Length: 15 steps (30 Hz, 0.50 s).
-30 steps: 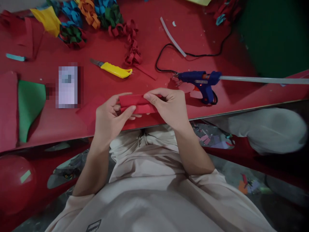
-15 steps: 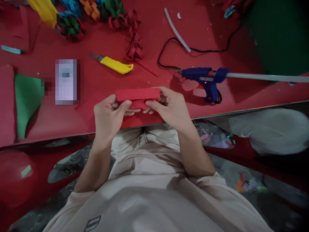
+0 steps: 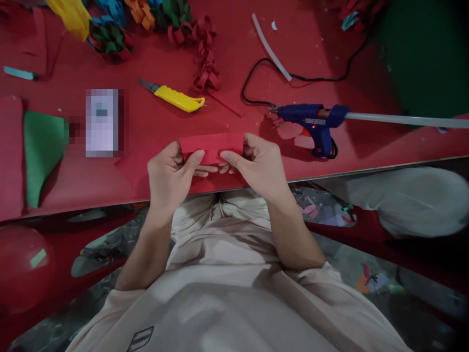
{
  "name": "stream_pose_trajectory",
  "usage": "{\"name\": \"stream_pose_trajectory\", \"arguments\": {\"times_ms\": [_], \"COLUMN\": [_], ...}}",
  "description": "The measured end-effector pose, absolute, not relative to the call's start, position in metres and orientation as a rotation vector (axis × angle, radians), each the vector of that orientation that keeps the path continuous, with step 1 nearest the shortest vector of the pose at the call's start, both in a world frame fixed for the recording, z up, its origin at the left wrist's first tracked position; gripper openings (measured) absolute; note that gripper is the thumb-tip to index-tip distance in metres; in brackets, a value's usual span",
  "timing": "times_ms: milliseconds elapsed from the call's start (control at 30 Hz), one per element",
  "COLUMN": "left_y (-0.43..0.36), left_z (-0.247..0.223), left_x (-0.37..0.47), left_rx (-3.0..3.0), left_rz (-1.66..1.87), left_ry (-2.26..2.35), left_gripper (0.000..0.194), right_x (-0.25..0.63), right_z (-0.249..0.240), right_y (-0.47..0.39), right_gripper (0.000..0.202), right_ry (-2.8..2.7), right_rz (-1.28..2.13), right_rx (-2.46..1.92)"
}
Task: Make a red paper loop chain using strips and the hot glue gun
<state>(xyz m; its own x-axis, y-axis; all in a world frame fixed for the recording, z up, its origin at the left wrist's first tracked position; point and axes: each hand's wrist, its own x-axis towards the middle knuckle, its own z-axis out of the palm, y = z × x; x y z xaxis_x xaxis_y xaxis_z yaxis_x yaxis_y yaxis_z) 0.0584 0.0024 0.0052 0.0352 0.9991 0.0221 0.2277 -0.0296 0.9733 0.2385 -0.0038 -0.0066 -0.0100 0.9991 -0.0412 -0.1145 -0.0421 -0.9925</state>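
A folded piece of red paper (image 3: 212,142) is held level between both hands, just above the near edge of the red table (image 3: 227,63). My left hand (image 3: 170,171) grips its left end, thumb on the near side and fingers behind. My right hand (image 3: 258,164) pinches the right end the same way, the two thumbs pointing at each other. Beyond the hands lies a yellow utility knife (image 3: 179,99) with its blade out. To the right of my right hand rests a blue glue gun (image 3: 318,122), a small light glowing on it and a glue stick in its back.
Paper chains (image 3: 207,68) in red, green, orange and blue lie at the back. A loose glue stick (image 3: 270,48) is beside the black cord (image 3: 330,78). Green paper (image 3: 40,151) and a blurred-out object (image 3: 101,122) are at left. A person's leg (image 3: 421,200) shows at right.
The upper flap of the red paper has come down nearer the thumbs, narrowing the gap between the layers. Both hands still hold it; the view has shifted slightly.
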Motion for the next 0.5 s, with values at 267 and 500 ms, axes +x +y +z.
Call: {"name": "stream_pose_trajectory", "arguments": {"times_ms": [267,500], "left_y": [0.003,0.007], "left_z": [0.004,0.014], "left_x": [0.058,0.041], "left_rx": [1.351,1.15], "left_rz": [1.045,0.934], "left_ry": [1.315,1.085], "left_gripper": [0.032,0.019], "right_x": [0.24,0.259], "right_z": [-0.01,0.001], "right_y": [-0.002,-0.007], "right_gripper": [0.021,0.025], "right_ry": [-1.122,-1.435], "right_rz": [1.271,1.279], "right_rx": [-1.121,-1.005]}}
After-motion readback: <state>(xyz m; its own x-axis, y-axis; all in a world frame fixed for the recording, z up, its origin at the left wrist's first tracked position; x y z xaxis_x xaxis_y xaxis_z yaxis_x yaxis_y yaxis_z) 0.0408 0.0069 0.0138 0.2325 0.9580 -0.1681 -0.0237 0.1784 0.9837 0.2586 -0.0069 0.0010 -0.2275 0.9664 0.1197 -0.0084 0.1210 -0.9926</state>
